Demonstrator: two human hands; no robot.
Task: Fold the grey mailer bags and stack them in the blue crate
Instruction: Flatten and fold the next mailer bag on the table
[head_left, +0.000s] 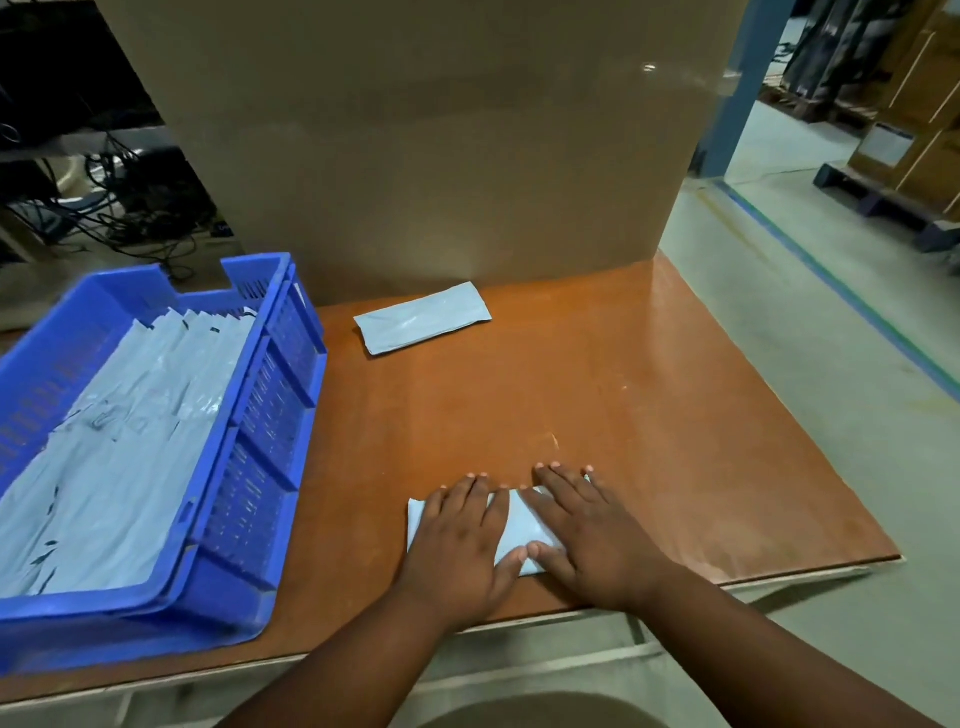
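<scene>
Palms of both hands lie flat on a folded grey mailer bag (511, 525) near the front edge of the tabletop (649, 415). The left hand (460, 540) covers its left half and the right hand (587, 530) its right half, thumbs nearly meeting over the near edge. Neither grip is closed on anything: fingers are spread and pressing, not pinching.

The step in hand looks like flattening the fold. To do it well, sweep the palms outward from the middle so trapped air leaves through the ends, and keep the edges lined up so the crease sets square.

Well ahead of the hands, a second folded mailer bag (422, 325) lies near the cardboard panel (415, 130). Left of the left hand, the blue crate (249, 467) already holds rows of grey bags.
</scene>
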